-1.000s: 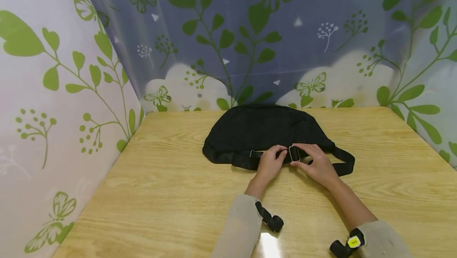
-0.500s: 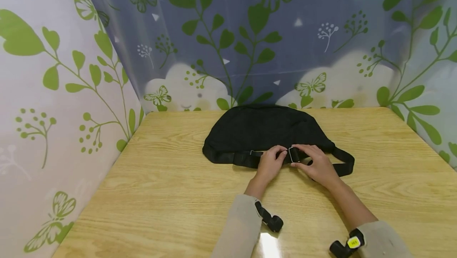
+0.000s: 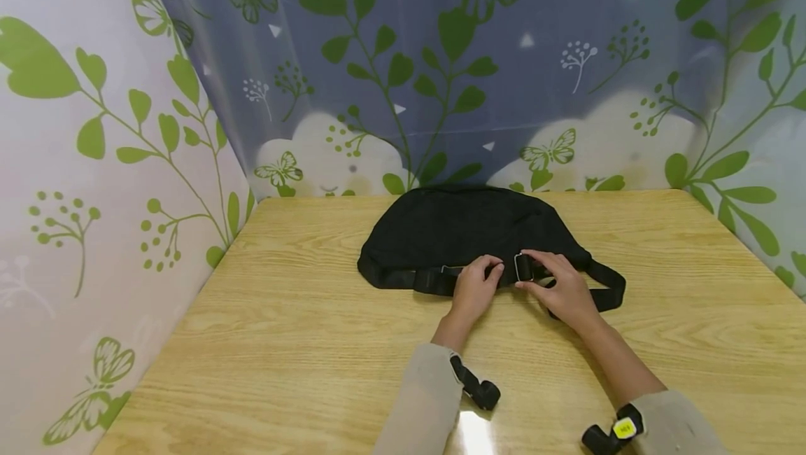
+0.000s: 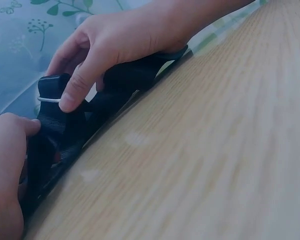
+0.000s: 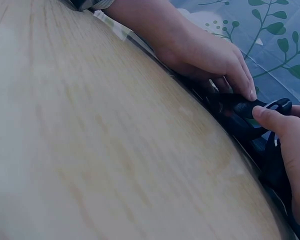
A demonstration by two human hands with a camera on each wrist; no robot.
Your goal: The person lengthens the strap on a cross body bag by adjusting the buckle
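Observation:
A black waist bag (image 3: 466, 224) lies flat at the back of the table, its strap (image 3: 607, 297) looped along the near edge. My right hand (image 3: 564, 292) pinches a metal strap slider (image 3: 523, 267) with the webbing threaded through it. In the left wrist view, the right thumb presses on the slider's silver bar (image 4: 49, 100). Just left of it, my left hand (image 3: 476, 292) pinches the strap between thumb and fingers. The right wrist view shows the left fingertips on the webbing (image 5: 246, 108), close to the right thumb. Part of the strap is hidden behind both hands.
The wood-grain table (image 3: 283, 343) stretches around the bag. Patterned cloth (image 3: 378, 91) hangs behind and at both sides, meeting the table's back edge. Another small metal ring (image 3: 444, 269) sits on the strap left of the hands.
My right hand has shifted slightly right with the slider, and the gap between slider and left fingers has widened. The left hand stays nearly in place; the bag is still.

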